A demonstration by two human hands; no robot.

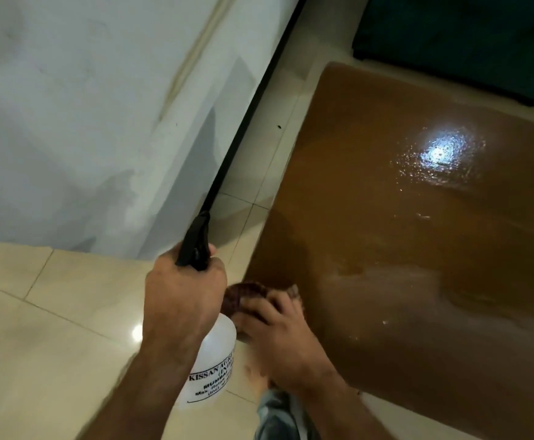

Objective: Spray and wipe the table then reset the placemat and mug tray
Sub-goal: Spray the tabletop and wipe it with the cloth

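A brown, glossy table (pixel 402 233) fills the right half of the view, wet with spray drops and streaks that catch a bright light. My left hand (pixel 181 293) grips the black trigger head of a white spray bottle (pixel 213 360) with black print, held upright beside the table's left edge. My right hand (pixel 278 338) presses a reddish-brown cloth (pixel 250 292) onto the table's near left corner, fingers curled over it. No placemat or mug tray is in view.
Cream floor tiles (pixel 53 328) lie to the left and between table and wall. A white wall (pixel 84 122) with a black skirting strip (pixel 253 106) runs along the left. A dark teal cushion or sofa (pixel 469 36) sits beyond the table's far edge.
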